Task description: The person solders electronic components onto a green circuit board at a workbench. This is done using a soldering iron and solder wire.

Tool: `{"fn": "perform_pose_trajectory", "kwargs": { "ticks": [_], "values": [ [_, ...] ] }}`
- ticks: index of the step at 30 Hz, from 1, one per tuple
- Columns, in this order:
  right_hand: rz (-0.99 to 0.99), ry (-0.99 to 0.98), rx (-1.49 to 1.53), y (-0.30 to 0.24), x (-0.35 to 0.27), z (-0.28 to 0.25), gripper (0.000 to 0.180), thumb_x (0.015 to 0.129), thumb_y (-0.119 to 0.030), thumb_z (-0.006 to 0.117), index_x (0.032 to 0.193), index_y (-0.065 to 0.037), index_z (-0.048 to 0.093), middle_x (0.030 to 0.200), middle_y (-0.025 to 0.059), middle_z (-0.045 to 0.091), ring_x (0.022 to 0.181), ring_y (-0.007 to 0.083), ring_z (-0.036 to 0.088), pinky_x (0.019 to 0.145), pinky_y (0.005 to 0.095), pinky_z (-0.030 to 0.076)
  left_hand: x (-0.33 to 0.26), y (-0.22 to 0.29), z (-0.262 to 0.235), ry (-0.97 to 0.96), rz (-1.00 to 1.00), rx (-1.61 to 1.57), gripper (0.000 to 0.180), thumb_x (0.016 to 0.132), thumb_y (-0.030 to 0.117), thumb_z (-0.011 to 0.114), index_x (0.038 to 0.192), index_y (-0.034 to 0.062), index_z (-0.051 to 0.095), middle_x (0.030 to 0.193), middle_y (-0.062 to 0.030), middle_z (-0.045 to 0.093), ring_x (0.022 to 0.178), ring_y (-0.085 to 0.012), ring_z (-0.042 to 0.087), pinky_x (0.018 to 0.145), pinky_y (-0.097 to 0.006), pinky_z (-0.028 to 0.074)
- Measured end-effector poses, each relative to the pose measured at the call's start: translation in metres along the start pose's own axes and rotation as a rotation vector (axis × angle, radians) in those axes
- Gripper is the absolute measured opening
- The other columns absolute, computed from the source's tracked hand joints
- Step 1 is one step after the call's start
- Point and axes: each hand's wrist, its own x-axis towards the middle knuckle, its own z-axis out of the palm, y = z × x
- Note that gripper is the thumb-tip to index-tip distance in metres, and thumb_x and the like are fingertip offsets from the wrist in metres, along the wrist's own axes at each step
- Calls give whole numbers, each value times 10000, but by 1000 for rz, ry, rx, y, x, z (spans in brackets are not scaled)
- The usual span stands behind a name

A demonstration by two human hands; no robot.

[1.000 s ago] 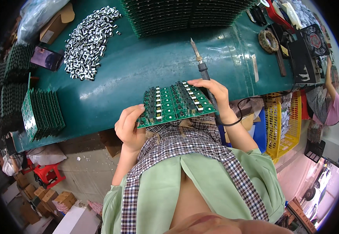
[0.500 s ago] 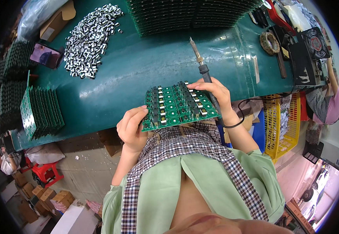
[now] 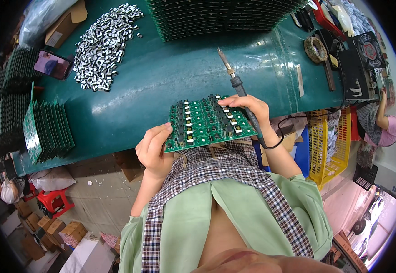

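A green circuit board (image 3: 201,123) with rows of small black and white components is held up at the near edge of the table. My left hand (image 3: 154,146) is closed on its left edge, thumb and fingers pinching it. A soldering iron (image 3: 238,85) with a dark handle lies in the grip of my right hand (image 3: 254,111). The iron's metal tip points away over the table, apart from the board. Fingers of that same hand rest at a white component near the board's far right part. Its other fingers are partly hidden.
Small white-and-black components (image 3: 100,54) lie heaped at the far left, beside a phone (image 3: 51,64). Stacked boards (image 3: 216,18) stand at the back, with more boards (image 3: 47,129) at left. A black fan unit (image 3: 359,68) and yellow basket (image 3: 316,150) are at right. Another person (image 3: 389,129) is far right.
The soldering iron has tilted slightly, its tip shifting a little left and nearer. Both hands keep their hold on nearly the same spots. The person at far right has shifted a little.
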Motion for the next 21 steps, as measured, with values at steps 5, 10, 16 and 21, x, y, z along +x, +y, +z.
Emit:
{"fn": "perform_pose_trajectory", "kwargs": {
  "ticks": [5,10,16,21],
  "values": [
    [-32,68,-122,-14,4,1,355,699,64,686,1031,-23,596,994,89,698,875,218,682,775,287,542,0,0,0,2,-7,8,259,677,-139,541,913,-48,597,843,-195,651,788,-307,668,717,-342,534],
    [-56,164,-155,-9,-4,1,359,700,86,692,1027,-22,593,982,98,697,896,224,687,785,289,546,1,0,0,0,-12,1,267,676,-144,524,915,-48,595,845,-194,650,792,-307,667,722,-341,532],
    [-28,206,-161,-7,-10,2,375,687,102,689,1023,-29,586,958,105,695,900,237,690,776,299,551,1,-2,1,14,-6,8,232,709,-122,555,923,-43,593,847,-192,651,789,-302,667,726,-341,532],
    [-48,201,-152,-9,-9,2,380,676,114,680,1011,-36,578,960,115,693,903,240,689,779,303,549,1,-1,1,8,-2,16,213,725,-114,566,924,-43,591,849,-192,652,792,-301,669,725,-342,533]
  ]
}}
